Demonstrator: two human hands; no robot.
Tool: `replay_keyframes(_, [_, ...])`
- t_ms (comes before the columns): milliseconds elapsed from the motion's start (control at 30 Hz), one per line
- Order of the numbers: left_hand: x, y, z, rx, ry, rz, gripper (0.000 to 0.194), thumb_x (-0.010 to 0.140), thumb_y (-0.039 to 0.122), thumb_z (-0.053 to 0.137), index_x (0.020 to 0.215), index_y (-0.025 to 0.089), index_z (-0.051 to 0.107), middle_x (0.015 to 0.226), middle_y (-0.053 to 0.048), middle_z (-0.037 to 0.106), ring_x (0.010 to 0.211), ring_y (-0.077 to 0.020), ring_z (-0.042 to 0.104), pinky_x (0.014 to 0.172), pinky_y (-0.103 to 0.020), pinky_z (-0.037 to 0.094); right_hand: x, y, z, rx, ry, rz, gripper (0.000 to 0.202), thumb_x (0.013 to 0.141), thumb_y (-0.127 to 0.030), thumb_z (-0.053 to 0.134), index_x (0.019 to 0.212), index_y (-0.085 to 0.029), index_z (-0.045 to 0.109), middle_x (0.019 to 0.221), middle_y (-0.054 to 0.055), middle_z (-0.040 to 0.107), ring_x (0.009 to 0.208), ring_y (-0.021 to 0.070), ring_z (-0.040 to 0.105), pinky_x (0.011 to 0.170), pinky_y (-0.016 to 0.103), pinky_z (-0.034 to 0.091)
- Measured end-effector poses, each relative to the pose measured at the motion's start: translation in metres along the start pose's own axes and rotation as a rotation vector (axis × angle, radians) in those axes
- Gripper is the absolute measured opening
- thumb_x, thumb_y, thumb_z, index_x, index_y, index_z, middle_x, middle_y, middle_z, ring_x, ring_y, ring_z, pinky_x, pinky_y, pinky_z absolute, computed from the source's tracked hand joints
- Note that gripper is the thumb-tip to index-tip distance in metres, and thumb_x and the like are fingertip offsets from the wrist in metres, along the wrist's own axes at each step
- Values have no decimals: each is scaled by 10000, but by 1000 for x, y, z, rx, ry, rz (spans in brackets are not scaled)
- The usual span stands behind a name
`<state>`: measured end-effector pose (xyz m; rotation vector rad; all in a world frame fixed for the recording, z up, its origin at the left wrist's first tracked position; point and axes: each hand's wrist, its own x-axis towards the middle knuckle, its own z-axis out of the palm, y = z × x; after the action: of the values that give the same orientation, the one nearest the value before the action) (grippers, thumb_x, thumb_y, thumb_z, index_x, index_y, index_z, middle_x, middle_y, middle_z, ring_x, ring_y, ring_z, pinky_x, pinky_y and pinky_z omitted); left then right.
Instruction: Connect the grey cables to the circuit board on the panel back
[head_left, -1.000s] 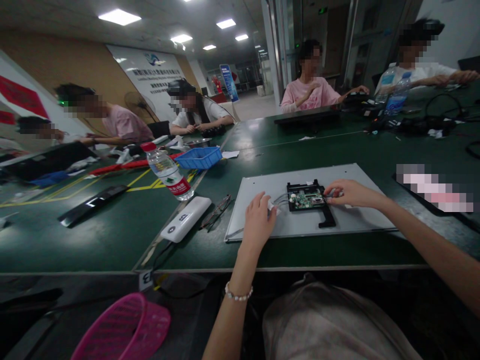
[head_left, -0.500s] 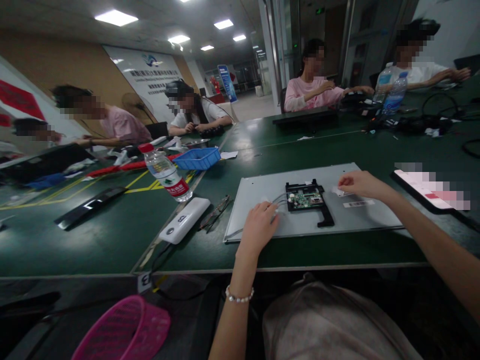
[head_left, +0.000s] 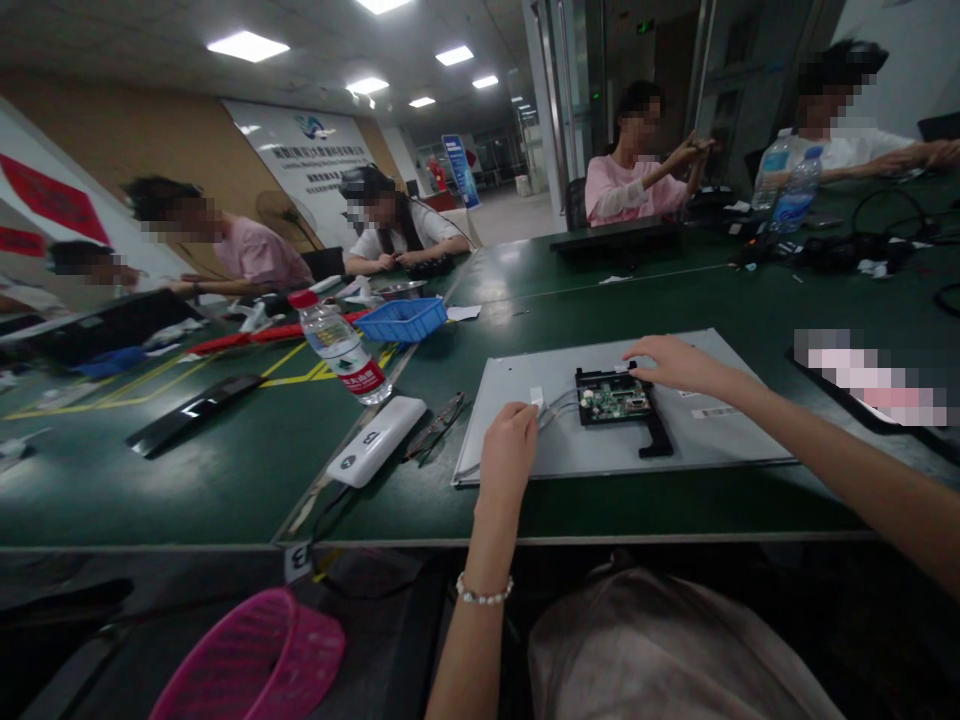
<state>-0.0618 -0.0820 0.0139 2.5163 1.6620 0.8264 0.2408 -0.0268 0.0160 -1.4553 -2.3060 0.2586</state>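
Observation:
A grey metal panel [head_left: 712,440] lies flat on the green table in front of me. On it sits a green circuit board [head_left: 613,400] in a black frame [head_left: 654,436]. White wires [head_left: 556,406] run from the board's left side toward my left hand [head_left: 510,440]. That hand is curled shut at the wires' end, beside a small white tab [head_left: 535,396]. My right hand [head_left: 671,363] reaches over the board's far right corner, with its fingertips touching the black frame's top edge. A barcode label [head_left: 706,412] lies on the panel to the right of the board.
Left of the panel lie folded glasses [head_left: 439,420], a white power bank [head_left: 375,440], a water bottle [head_left: 341,350] and a blue tray [head_left: 401,318]. A pink basket [head_left: 255,660] sits below the table edge. A dark flat device [head_left: 870,390] lies at right. Several people work around the table.
My right hand left the board, went right with a small white label, then came back to the board's far edge. My left hand slid slightly toward me along the wires.

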Motion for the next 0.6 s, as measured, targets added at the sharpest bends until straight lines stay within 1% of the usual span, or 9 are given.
replay_keyframes(133, [0,-1,-1,27,-39,-22,263,932,165,407,950,195,667,1020,-52,650,923,-162,624,882,-271,473,19,-2,15,-57,-42,41,247,826,-266,533,967,-184,719,1051,100,698,971,265,625,874,363,452])
replay_keyframes(233, [-1,-2,-1,50,-53,-10,247,922,150,414,972,181,654,1023,-59,645,936,-169,616,889,-277,471,24,0,20,-57,-32,72,243,834,-232,502,912,-197,729,966,76,719,908,237,640,822,326,461])
replay_keyframes(300, [-2,-2,-1,65,-48,-6,227,916,156,428,1005,172,637,1028,-67,638,952,-179,607,894,-290,470,22,2,17,-65,21,82,258,847,-241,486,924,-193,728,969,78,716,909,233,639,817,321,462])
replay_keyframes(400, [-2,-3,1,74,-33,-7,211,914,177,445,1043,166,612,1047,-81,623,982,-195,595,906,-313,467,14,10,9,-110,137,103,290,871,-261,461,988,-180,714,1043,94,695,965,247,624,855,347,460])
replay_keyframes(433, [-2,-4,2,73,-27,-7,212,914,185,448,1056,166,605,1057,-85,618,994,-201,591,913,-321,465,11,14,6,-128,155,108,296,874,-259,455,997,-176,711,1067,99,687,983,253,618,869,359,459])
replay_keyframes(500, [-2,-5,4,68,-17,-4,218,916,199,451,1081,168,590,1076,-89,609,1017,-209,583,926,-335,460,5,24,3,-154,127,111,294,869,-244,453,975,-173,717,1100,101,674,998,257,613,890,374,460])
replay_keyframes(600, [-2,-7,5,62,-13,4,223,918,210,453,1098,172,577,1091,-90,601,1038,-218,576,939,-350,454,-1,37,3,-144,22,126,282,848,-218,467,953,-181,726,1095,91,678,999,252,615,911,380,462])
